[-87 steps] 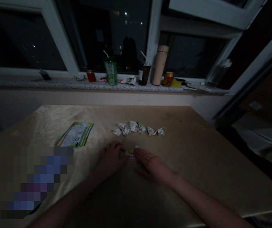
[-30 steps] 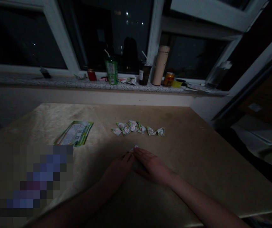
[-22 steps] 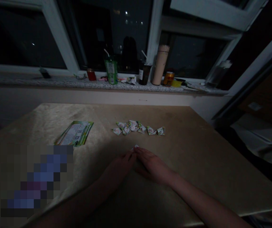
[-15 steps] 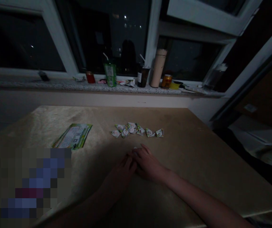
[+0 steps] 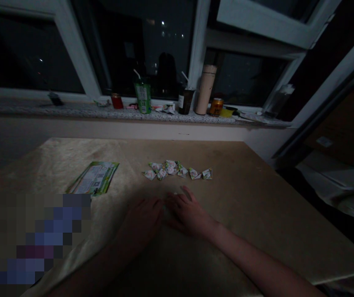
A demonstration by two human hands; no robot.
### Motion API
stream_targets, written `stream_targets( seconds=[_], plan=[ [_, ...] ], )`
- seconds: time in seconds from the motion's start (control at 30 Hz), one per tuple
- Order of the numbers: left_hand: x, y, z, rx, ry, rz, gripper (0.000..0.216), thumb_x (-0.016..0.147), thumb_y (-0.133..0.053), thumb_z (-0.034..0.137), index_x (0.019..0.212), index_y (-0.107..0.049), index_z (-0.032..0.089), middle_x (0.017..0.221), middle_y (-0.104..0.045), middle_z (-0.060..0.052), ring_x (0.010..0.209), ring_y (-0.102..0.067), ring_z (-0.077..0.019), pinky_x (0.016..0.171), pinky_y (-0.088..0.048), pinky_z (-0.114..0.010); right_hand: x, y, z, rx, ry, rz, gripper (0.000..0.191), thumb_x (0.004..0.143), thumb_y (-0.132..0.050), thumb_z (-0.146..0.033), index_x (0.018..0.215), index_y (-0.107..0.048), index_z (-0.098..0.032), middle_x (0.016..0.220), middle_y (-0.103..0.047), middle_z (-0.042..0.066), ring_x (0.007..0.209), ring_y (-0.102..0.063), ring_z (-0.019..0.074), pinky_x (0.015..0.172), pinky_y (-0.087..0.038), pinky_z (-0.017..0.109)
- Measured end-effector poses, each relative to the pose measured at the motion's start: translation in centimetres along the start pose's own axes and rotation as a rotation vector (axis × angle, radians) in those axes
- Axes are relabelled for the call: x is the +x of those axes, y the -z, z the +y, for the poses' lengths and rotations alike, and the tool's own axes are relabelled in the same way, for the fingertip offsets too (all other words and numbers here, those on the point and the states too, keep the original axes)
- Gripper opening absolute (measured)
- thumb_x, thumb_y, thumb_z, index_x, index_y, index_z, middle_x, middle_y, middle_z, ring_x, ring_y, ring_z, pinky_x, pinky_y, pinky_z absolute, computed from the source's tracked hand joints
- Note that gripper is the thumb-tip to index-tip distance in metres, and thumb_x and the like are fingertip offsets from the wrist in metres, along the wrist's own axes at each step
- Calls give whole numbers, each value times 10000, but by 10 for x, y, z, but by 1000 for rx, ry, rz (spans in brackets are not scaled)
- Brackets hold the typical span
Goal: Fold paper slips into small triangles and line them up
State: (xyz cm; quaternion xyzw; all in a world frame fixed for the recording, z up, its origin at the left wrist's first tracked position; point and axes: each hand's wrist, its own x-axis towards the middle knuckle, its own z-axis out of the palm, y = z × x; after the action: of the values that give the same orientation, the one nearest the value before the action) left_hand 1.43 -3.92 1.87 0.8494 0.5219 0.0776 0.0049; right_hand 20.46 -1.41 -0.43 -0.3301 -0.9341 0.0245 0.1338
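Note:
My left hand (image 5: 144,214) rests palm down on the table (image 5: 245,198), its fingers stretched forward in deep shadow. Just to its right, with a narrow gap between them, my right hand (image 5: 189,210) also lies on the tabletop, fingers apart. I see nothing held in either hand, though the dim light hides the undersides. Beyond the fingertips sit several small folded packets (image 5: 171,167) of white and green printed wrapper, bunched in an uneven row. A stack of flat green-and-white printed sheets or pouches (image 5: 98,177) lies to the left.
A pixelated patch covers the table's near left. Along the granite windowsill (image 5: 109,112) stand a green cup with a straw (image 5: 143,97), a dark cup (image 5: 185,101), a tall pinkish flask (image 5: 206,88), a gold can (image 5: 216,106) and a red jar (image 5: 116,101).
My hands were touching at the fingers and have now parted. The left hand moved left and its fingers straightened; the right hand's fingers spread slightly. The packets stayed put.

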Motion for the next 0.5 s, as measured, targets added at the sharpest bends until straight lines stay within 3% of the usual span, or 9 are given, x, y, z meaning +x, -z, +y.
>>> stream_targets(
  seconds=[0.1,0.23,0.4,0.5],
  plan=[
    [10,3,-21,-135,135,35,179,895,-477,197,954,-645,182,998,-637,-75,981,-566,-264,892,-378,-439,2,2,-1,-29,18,-7,567,916,-426,-521,1346,-454,-153,1395,-451,159,1258,-431,288,1150,-91,531],
    [21,-13,-41,-188,238,37,133,851,-531,239,923,-636,198,1002,-628,-53,984,-569,-247,847,-394,-400,4,1,-1,-33,35,8,602,905,-409,-570,1327,-479,-146,1438,-401,154,1350,-320,279,1162,-29,506],
    [26,-25,-42,-209,322,31,187,839,-566,363,897,-651,206,992,-624,-52,979,-569,-262,848,-386,-410,2,-1,3,32,31,-42,633,904,-405,-577,1391,-404,-173,1480,-340,132,1406,-199,265,1160,-24,500],
    [27,-22,-38,-206,335,14,229,824,-586,424,882,-665,217,1002,-618,-57,991,-560,-288,856,-377,-436,0,-1,6,121,-5,-104,656,902,-422,-571,1441,-318,-212,1513,-272,117,1410,-190,253,1158,-94,484]
  ],
)
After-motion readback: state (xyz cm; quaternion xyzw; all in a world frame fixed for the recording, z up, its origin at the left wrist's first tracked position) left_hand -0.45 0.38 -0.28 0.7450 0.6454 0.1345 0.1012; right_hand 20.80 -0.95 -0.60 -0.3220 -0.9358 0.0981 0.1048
